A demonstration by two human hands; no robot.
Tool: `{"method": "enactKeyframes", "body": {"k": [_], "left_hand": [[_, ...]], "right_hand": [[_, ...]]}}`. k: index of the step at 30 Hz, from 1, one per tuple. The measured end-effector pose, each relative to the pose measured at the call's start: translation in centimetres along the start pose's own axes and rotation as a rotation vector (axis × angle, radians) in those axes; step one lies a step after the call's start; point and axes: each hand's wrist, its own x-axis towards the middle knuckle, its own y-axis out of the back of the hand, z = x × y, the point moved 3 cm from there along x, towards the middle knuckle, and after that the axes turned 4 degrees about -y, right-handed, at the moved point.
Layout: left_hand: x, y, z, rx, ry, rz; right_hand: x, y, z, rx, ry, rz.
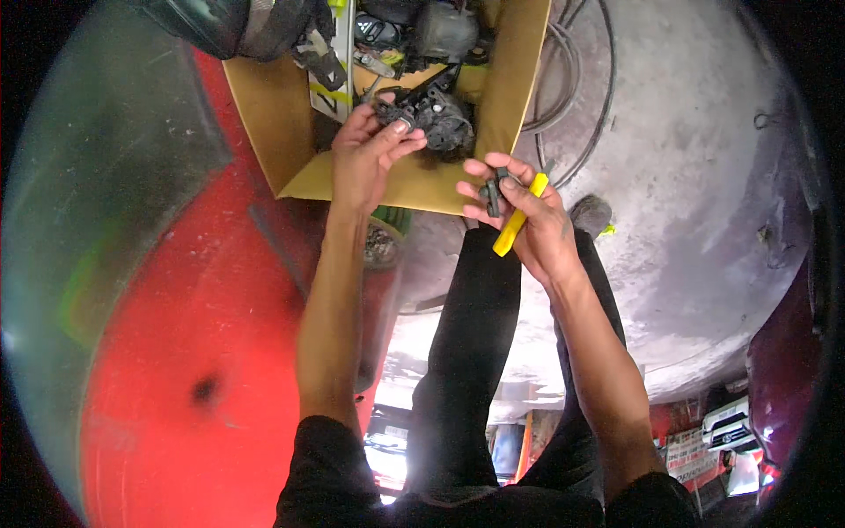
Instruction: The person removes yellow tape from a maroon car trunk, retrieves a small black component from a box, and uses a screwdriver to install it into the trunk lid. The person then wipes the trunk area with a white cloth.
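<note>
My left hand [377, 145] is over the near end of an open cardboard box [348, 183], its thumb and fingers pinching a small dark plastic part [398, 117]. Just behind that part lies a larger black mechanical assembly [447, 121] inside the box; whether the two touch I cannot tell. To the right, just outside the box's near corner, my right hand [535, 216] holds two things. A small black clip-like piece [494, 194] is between its thumb and fingers. A slim yellow-handled tool [521, 216], resembling a utility knife, lies slanted across the hand.
More dark parts, including a rounded grey one [444, 33], fill the box's far end. Red and dark glossy panels [202, 352] stand on the left. A coiled grey cable [563, 79] lies on the stained floor [695, 176] at right. Below my left hand sits a container [380, 246] of small pieces.
</note>
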Motion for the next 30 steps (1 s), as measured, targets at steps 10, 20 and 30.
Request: {"method": "enactKeyframes", "body": {"k": [10,20,30], "left_hand": [[-3.7,-2.1,0.5,-0.193,0.137,-0.067],[-6.4,-4.9,-0.9,0.168,0.028,-0.03],[-7.0,-6.2,-0.1,0.151,0.102,-0.105]], "right_hand": [[0.1,-0.1,-0.4,0.076,0.027,-0.088],[0.2,0.4,0.1,0.11,0.009,-0.024],[0.4,0.4,-0.1,0.087,-0.002,-0.02]]}}
